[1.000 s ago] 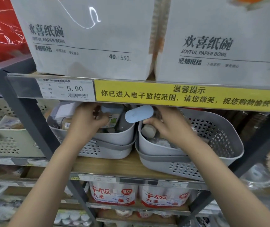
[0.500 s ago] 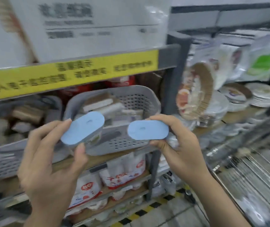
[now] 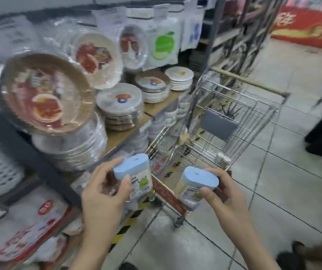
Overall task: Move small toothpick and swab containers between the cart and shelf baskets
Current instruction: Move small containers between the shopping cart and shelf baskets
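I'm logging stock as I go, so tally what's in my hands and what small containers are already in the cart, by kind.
Blue-lidded containers in hand: 2, one in the left hand at, one in the right hand at
Small pale-capped bottles in the cart: 2
Total: 4

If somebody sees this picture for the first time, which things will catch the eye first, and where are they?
Low in the middle, the left hand and the right hand each hold a clear container with a blue lid. Just behind them stands a wire shopping cart on the tiled aisle. On the left, shelves carry wrapped stacks of paper plates.
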The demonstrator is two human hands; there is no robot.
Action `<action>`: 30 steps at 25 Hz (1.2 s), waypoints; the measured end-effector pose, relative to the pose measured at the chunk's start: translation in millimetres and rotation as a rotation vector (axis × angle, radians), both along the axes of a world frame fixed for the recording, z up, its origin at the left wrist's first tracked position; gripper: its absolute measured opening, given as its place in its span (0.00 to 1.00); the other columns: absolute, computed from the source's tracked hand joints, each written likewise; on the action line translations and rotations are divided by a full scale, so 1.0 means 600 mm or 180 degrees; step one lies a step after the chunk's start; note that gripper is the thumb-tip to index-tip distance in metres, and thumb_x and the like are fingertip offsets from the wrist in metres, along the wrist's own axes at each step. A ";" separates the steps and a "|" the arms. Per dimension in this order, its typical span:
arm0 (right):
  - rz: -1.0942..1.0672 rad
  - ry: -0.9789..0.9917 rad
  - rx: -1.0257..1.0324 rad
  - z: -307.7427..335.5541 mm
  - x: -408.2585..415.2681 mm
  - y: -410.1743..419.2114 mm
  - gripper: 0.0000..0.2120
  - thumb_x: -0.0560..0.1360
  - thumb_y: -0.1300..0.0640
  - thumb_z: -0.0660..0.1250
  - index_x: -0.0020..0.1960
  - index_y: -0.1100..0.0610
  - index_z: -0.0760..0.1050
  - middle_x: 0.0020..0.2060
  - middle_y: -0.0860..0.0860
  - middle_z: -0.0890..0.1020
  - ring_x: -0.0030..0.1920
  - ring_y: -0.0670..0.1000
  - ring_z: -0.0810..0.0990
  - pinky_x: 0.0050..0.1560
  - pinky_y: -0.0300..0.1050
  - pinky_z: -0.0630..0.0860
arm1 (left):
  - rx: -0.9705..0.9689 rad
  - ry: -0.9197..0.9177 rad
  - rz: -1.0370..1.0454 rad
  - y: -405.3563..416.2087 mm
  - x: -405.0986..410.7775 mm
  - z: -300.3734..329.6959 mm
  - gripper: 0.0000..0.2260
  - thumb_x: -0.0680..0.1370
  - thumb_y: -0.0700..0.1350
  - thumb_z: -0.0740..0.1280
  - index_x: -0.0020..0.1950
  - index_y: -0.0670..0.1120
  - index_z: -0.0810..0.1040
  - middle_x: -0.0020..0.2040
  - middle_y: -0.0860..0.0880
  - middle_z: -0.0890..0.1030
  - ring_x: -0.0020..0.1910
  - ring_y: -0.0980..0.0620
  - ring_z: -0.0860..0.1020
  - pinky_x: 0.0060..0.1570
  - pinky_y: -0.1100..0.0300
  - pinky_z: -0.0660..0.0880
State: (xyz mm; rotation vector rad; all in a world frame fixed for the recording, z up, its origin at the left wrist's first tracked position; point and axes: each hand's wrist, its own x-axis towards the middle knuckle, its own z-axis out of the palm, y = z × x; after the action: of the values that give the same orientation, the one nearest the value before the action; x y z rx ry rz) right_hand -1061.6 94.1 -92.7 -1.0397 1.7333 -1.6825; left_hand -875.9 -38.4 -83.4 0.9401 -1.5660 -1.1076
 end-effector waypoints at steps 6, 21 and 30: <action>-0.0036 -0.0372 0.0253 -0.044 -0.098 -0.005 0.11 0.69 0.54 0.67 0.49 0.40 0.77 0.46 0.37 0.80 0.46 0.41 0.80 0.43 0.35 0.77 | 0.0886 -0.0157 -0.0205 -0.021 -0.132 -0.051 0.16 0.73 0.31 0.69 0.48 0.53 0.80 0.38 0.52 0.82 0.37 0.60 0.78 0.40 0.70 0.76; -0.0669 -0.0714 0.1144 -0.148 -0.350 -0.175 0.11 0.70 0.66 0.73 0.49 0.55 0.77 0.43 0.47 0.83 0.43 0.43 0.82 0.39 0.33 0.76 | 0.1388 -0.0976 -0.0659 -0.224 -0.397 -0.174 0.16 0.72 0.30 0.69 0.52 0.49 0.79 0.44 0.54 0.82 0.38 0.58 0.80 0.36 0.67 0.76; -0.0938 -0.0750 0.2176 -0.373 -0.603 -0.374 0.12 0.72 0.63 0.71 0.54 0.58 0.74 0.48 0.51 0.81 0.43 0.47 0.80 0.35 0.36 0.73 | 0.1677 -0.1882 -0.0177 -0.298 -0.588 -0.321 0.19 0.71 0.35 0.72 0.60 0.46 0.77 0.49 0.49 0.78 0.43 0.51 0.78 0.35 0.66 0.72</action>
State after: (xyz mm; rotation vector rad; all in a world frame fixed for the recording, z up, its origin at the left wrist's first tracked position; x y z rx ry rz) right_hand -1423.4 -130.3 -316.4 -0.2768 2.1328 -1.1426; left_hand -1228.9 -217.5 -275.7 1.7045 -1.7974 -1.3975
